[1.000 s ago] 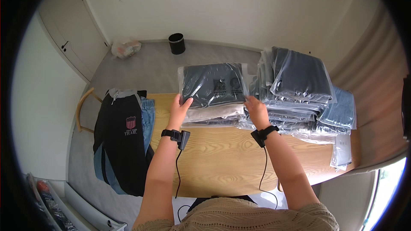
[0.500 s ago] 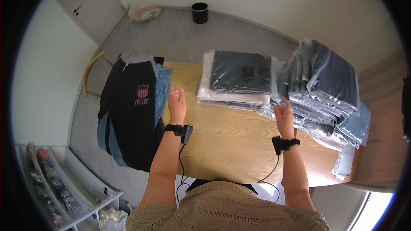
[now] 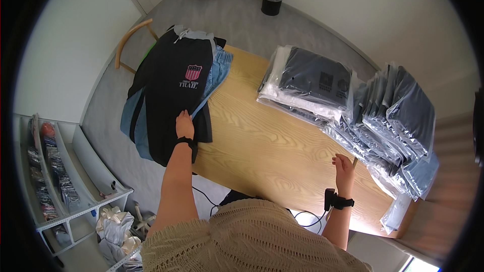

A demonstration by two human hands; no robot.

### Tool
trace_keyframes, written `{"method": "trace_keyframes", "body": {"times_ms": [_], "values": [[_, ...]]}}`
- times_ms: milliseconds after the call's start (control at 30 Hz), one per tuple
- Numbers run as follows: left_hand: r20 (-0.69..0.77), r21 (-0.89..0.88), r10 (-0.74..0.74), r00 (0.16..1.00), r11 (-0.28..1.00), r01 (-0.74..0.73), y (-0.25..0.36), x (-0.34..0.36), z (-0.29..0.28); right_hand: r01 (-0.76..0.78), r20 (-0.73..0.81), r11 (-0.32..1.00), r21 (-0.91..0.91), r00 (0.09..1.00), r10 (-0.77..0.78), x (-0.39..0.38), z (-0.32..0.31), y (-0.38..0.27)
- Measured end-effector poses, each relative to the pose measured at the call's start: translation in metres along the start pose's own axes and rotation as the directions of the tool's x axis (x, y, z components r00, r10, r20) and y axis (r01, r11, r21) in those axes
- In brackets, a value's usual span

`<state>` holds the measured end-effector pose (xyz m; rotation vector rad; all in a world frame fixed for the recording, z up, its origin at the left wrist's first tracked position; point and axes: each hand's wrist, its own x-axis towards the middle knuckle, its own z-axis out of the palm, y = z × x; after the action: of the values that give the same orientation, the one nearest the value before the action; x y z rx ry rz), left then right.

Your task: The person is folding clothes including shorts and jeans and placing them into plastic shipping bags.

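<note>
Now my left hand (image 3: 184, 126) reaches out, flat on the black garment (image 3: 169, 90), seemingly ungripped; right hand (image 3: 344, 165) hovers open beside the bagged clothes (image 3: 373, 136).

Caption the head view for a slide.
Left hand rests on a black garment at the wooden table edge; right hand hovers near stacked bagged clothes.

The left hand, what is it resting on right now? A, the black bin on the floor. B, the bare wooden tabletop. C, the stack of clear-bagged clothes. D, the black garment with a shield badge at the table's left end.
D: the left hand lies flat on the black garment draped over the table's left end, while the bagged stack sits far off to the right.
</note>
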<state>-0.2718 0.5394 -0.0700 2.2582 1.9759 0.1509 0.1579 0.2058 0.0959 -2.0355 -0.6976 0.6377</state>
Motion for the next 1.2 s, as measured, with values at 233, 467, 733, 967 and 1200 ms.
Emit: {"method": "trace_keyframes", "body": {"times_ms": [233,467,733,967,1200], "values": [[-0.278,-0.539,-0.287,0.917,0.837,0.099,-0.010,0.002,-0.030,0.195,0.070,0.980,-0.036,0.979,-0.193,0.003,0.017,-0.066],[-0.362,-0.806,-0.299,0.883,0.577,-0.135,0.079,-0.042,-0.144,0.244,0.321,0.970,-0.019,0.920,-0.225,-0.001,0.061,-0.061],[-0.084,-0.907,0.131,0.988,0.400,-0.130,0.168,-0.169,-0.188,0.093,0.784,0.924,0.371,0.501,-0.366,-0.023,0.098,-0.071],[0.003,-0.957,0.869,0.494,0.146,-0.251,0.222,-0.215,-0.145,-0.432,0.917,0.852,0.297,0.376,-0.129,-0.010,0.096,-0.066],[0.109,-0.760,0.405,0.908,0.622,-0.186,0.160,-0.040,-0.091,0.030,0.849,0.991,-0.127,0.521,0.093,0.000,0.102,0.000]]}}
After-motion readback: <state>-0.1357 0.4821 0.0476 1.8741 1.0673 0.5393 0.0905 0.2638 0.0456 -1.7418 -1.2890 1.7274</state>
